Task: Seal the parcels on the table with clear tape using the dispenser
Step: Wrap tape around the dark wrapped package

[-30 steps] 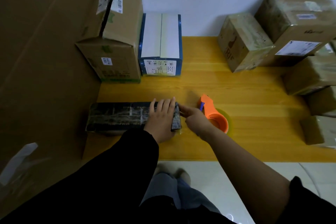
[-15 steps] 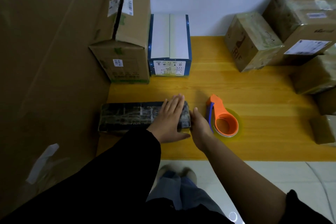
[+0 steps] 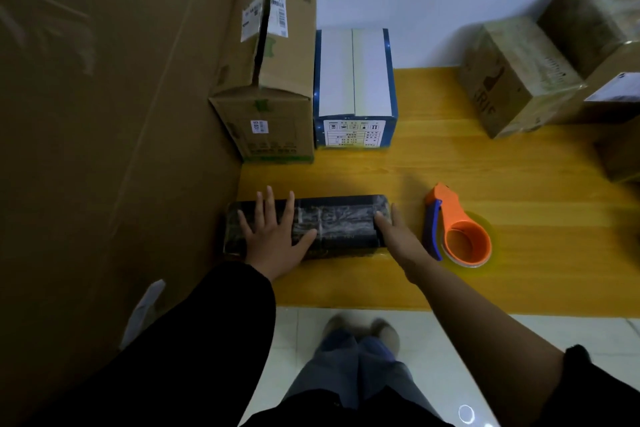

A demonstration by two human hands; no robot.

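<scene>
The black parcel (image 3: 332,225) lies lengthwise close to the near edge of the bench (image 3: 519,184), towards its left end. Its left end is almost against the big sheet of cardboard (image 3: 104,114) that stands along that side. Shiny clear tape shows in strips across the parcel's top.

The left hand (image 3: 277,236) lies flat on the left part of the parcel, fingers spread and straight, so its grip is apart and only pressing down. The right hand (image 3: 398,236) is set against the parcel's right end, with the thumb on the top face and one finger straight beside the end. The other fingers are hidden, so I cannot tell whether that grip is clamped on the parcel or just resting.

The orange tape dispenser (image 3: 453,225) sits on the bench just to the right of the right hand, untouched, its blue-edged nose pointing away from the person.

At the far left corner a tall brown carton (image 3: 273,80) stands with a blue-and-white box (image 3: 353,87) touching its right side. Tape-wrapped cartons (image 3: 512,80) are stacked at the far right end.
</scene>
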